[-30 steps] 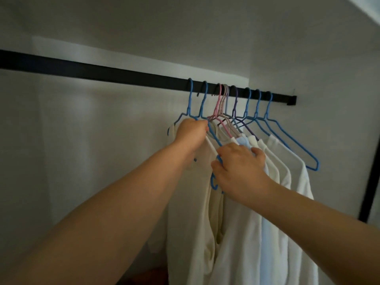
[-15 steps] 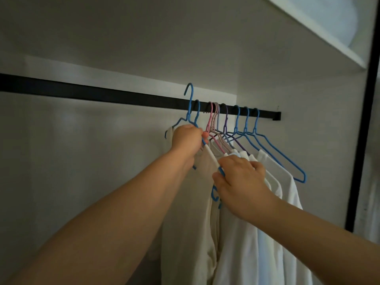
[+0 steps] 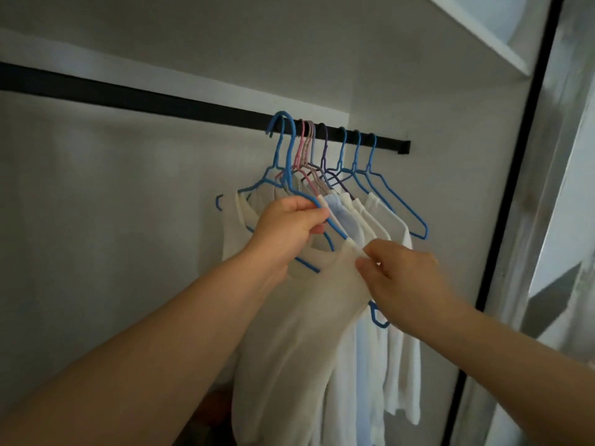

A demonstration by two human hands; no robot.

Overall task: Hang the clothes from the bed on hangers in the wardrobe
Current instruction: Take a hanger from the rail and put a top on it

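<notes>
A black rail crosses the wardrobe, with several blue, pink and purple hangers bunched near its right end, carrying white and pale blue clothes. My left hand grips a blue hanger by its shoulder wire; its hook is at the rail's level, and I cannot tell whether it is on or off the rail. A cream top hangs on that hanger, tilted toward me. My right hand pinches the top's right shoulder at the neckline.
A white shelf runs above the rail at the upper right. A black vertical frame bounds the wardrobe on the right, with a pale curtain-like surface beyond it. The rail's left half carries nothing.
The view has swung left and down. My left hand has drawn the blue hanger with the cream top out toward me; my right hand has shifted from the hanging clothes to the top's shoulder.
</notes>
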